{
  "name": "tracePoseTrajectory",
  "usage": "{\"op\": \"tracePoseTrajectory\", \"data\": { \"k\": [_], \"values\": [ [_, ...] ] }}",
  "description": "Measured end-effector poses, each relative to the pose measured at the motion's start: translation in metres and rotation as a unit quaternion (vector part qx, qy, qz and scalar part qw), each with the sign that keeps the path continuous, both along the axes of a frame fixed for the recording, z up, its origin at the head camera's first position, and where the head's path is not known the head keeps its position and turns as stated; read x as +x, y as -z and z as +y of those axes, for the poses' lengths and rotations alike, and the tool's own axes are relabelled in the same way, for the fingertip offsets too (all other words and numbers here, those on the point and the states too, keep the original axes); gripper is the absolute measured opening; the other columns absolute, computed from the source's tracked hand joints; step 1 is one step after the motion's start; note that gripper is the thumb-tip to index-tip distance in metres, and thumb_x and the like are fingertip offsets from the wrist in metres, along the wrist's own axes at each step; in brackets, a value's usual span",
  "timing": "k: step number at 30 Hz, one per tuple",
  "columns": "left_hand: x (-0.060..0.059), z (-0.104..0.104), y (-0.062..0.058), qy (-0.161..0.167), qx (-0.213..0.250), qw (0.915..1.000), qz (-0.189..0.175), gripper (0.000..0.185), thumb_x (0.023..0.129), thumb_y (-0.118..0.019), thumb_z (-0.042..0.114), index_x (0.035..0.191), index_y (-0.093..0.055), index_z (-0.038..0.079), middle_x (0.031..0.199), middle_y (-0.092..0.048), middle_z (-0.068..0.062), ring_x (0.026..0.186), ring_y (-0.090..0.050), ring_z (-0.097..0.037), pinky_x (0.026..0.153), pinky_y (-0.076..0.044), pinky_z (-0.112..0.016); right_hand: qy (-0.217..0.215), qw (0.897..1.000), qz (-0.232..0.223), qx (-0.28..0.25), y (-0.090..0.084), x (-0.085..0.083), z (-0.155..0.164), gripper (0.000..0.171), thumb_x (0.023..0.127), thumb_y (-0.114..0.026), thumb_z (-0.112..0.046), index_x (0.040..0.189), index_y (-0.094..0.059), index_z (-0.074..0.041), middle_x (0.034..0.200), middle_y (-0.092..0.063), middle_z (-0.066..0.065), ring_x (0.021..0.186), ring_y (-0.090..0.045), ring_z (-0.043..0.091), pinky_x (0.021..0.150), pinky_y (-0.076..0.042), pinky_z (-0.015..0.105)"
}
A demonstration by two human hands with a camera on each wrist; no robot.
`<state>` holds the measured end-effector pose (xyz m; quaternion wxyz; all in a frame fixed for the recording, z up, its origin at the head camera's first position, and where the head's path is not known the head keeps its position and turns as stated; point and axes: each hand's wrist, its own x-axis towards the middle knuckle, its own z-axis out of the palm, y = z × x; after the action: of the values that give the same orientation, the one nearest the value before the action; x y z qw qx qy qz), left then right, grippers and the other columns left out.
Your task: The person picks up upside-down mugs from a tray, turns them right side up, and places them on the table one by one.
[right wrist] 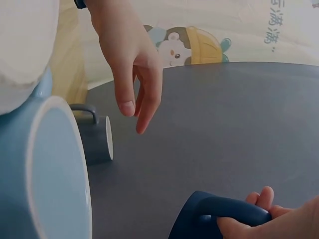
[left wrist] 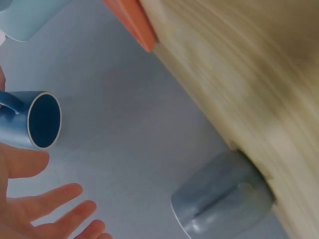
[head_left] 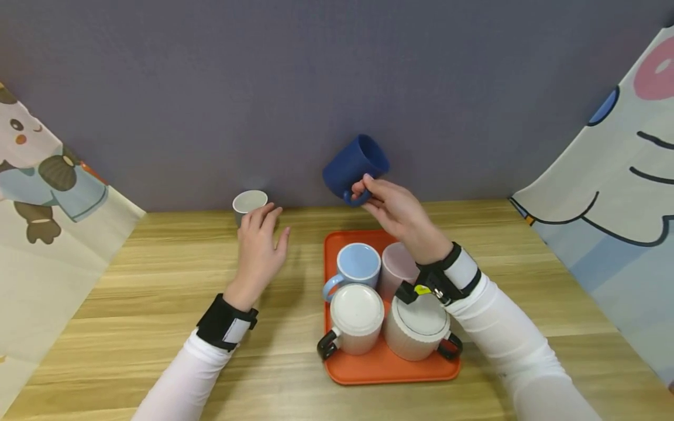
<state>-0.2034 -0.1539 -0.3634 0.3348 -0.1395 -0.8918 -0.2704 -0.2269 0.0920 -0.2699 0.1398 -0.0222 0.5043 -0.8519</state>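
Note:
My right hand (head_left: 395,213) pinches the handle of a dark blue mug (head_left: 344,169) and holds it tilted above the tabletop, its mouth toward the upper right in the head view. The same handle (right wrist: 239,209) shows between thumb and fingers in the right wrist view. Over at the left, a grey mug (left wrist: 224,199) with a pale inside stands on the table at the wall. Beside it my left hand (head_left: 258,245) hovers with loosely spread fingers, holding nothing; in the head view it partly covers this mug. The left wrist view has those fingers (left wrist: 60,196) apart from the mug.
On an orange tray (head_left: 395,375) below my right hand stand a light blue mug (head_left: 359,262), a pink mug (head_left: 395,272) and two whitish mugs with dark handles, one left (head_left: 358,333), one right (head_left: 411,342). A grey wall (head_left: 210,88) rises behind the wooden table (head_left: 158,292).

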Motion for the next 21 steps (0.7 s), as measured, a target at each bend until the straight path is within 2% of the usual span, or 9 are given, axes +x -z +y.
{"op": "tracePoseTrajectory", "data": {
  "k": [5, 8, 12, 21],
  "values": [
    [0.001, -0.012, 0.005, -0.005, -0.009, 0.9999, 0.011, 0.038, 0.087, -0.066, 0.010, 0.121, -0.059, -0.006, 0.128, -0.053, -0.023, 0.116, -0.043, -0.042, 0.096, -0.033, -0.055, 0.003, 1.000, -0.010, 0.013, -0.001, -0.006, -0.015, 0.024, 0.100, -0.044, -0.015, 0.087, -0.062, -0.004, 0.088, -0.061, 0.004, 0.096, -0.054, 0.017, 0.106, -0.036, 0.030],
    [0.002, -0.017, 0.007, -0.006, -0.009, 0.9998, 0.015, 0.038, 0.087, -0.066, 0.009, 0.121, -0.059, -0.006, 0.127, -0.053, -0.024, 0.116, -0.043, -0.042, 0.097, -0.033, -0.055, 0.009, 1.000, -0.022, 0.018, -0.002, -0.010, -0.026, 0.019, 0.099, -0.046, -0.014, 0.093, -0.060, -0.003, 0.090, -0.062, 0.005, 0.097, -0.055, 0.017, 0.109, -0.035, 0.032],
    [0.006, -0.024, 0.008, -0.006, -0.010, 0.9999, 0.012, 0.038, 0.087, -0.065, 0.009, 0.121, -0.058, -0.006, 0.127, -0.053, -0.024, 0.116, -0.043, -0.042, 0.098, -0.032, -0.054, 0.016, 0.999, -0.034, 0.024, -0.002, -0.013, -0.039, 0.017, 0.098, -0.048, -0.014, 0.099, -0.059, -0.002, 0.092, -0.062, 0.006, 0.099, -0.056, 0.017, 0.107, -0.037, 0.032],
    [0.013, -0.042, 0.011, -0.023, -0.008, 0.9997, 0.005, 0.037, 0.086, -0.065, 0.008, 0.119, -0.059, -0.008, 0.126, -0.053, -0.026, 0.114, -0.043, -0.044, 0.094, -0.032, -0.057, 0.023, 0.998, -0.040, 0.038, -0.005, -0.017, -0.066, 0.024, 0.096, -0.052, -0.013, 0.112, -0.062, 0.003, 0.098, -0.065, 0.008, 0.103, -0.061, 0.020, 0.097, -0.047, 0.029]
  ]
}}
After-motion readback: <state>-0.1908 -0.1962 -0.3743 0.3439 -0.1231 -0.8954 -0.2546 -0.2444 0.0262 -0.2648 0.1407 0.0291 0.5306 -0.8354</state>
